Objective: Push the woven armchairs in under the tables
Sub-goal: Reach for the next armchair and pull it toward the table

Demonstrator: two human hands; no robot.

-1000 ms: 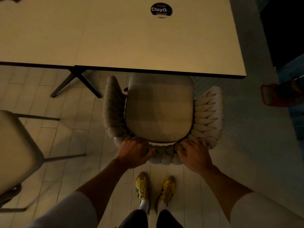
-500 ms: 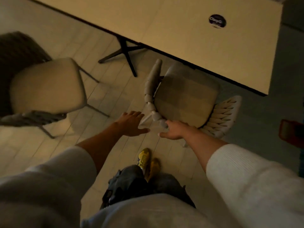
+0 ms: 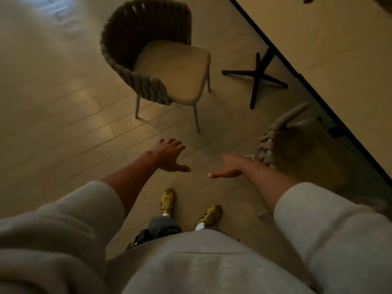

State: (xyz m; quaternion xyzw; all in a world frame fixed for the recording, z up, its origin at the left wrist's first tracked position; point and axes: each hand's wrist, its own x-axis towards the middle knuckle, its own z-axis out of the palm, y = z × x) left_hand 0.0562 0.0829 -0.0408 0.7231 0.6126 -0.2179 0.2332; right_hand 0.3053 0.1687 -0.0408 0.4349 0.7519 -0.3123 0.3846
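Note:
A woven armchair (image 3: 161,66) with a dark curved back and pale seat cushion stands free on the floor, upper middle, apart from the table. A second woven armchair (image 3: 297,143) sits at the right, its seat partly under the cream table (image 3: 331,45). My left hand (image 3: 169,155) is open, palm down, over bare floor below the free armchair. My right hand (image 3: 228,167) is open too, fingers extended, just left of the second chair's woven back, touching nothing.
The table's black cross-shaped foot (image 3: 256,78) rests on the floor between the two chairs. Pale plank floor (image 3: 63,102) stretches to the left. My yellow shoes (image 3: 167,200) are below my hands.
Both hands have let go of the right armchair's back and hang open. My view has swung left, so the free armchair now sits in the upper middle and the table at the right.

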